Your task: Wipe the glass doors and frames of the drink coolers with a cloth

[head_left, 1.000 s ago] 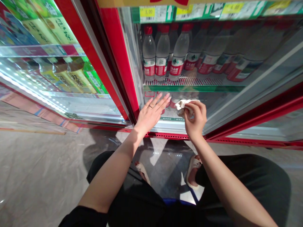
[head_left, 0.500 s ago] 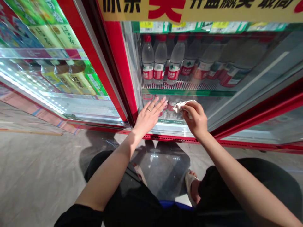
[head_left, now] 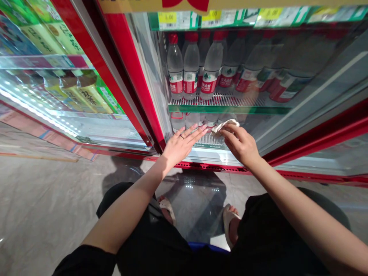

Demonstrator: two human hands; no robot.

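Note:
My left hand (head_left: 182, 143) lies with its fingers stretched out against the lower part of a glass fridge door (head_left: 253, 122), a ring on one finger. To its right, my right hand (head_left: 240, 143) pinches a crumpled white cloth or tissue (head_left: 225, 125) at the same glass. Only part of the white piece shows beyond my fingers. Behind the pane, water bottles (head_left: 209, 73) with red caps and red-and-white labels stand on a wire shelf (head_left: 230, 100). More bottles on the shelf below are partly covered by my hands.
A red door frame (head_left: 135, 76) runs along the left of the glass. Left of it, another lit fridge holds bottled drinks (head_left: 83, 92). Price tags (head_left: 214, 17) line the upper shelf edge. Below are grey floor tiles (head_left: 57, 207) and my sandalled feet (head_left: 230, 222).
The view has shifted slightly, and the banner at the top is mostly cut off. My right hand is a little lower and further right, still with the white piece. My left hand stays flat.

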